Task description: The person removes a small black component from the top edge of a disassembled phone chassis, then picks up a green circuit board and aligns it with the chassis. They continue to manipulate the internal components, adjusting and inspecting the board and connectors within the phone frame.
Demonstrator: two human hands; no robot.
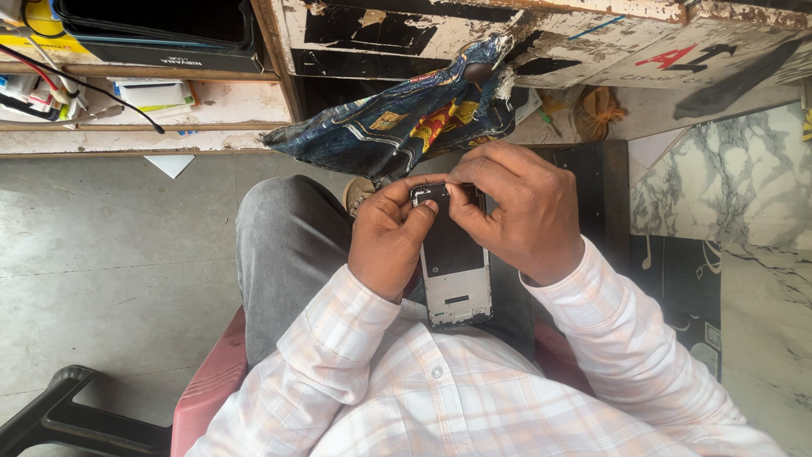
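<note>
- Silver and black, the phone frame (455, 267) is stripped: its back is open, with a dark plate inside and a bare metal rim, so the opening-up part looks already done.
- Work at the top edge seems not finished, because both hands meet there; I cannot tell which small part they handle.
- Left hand (387, 237) is closed around the left side of the frame, thumb pressed on the top corner.
- Right hand (516, 211) is curled over the top right, fingertips pinching the upper edge.
- Frame lies over the lap, between both hands, above the grey trousers (283, 254) and just under the hanging blue cloth (406, 123).
</note>
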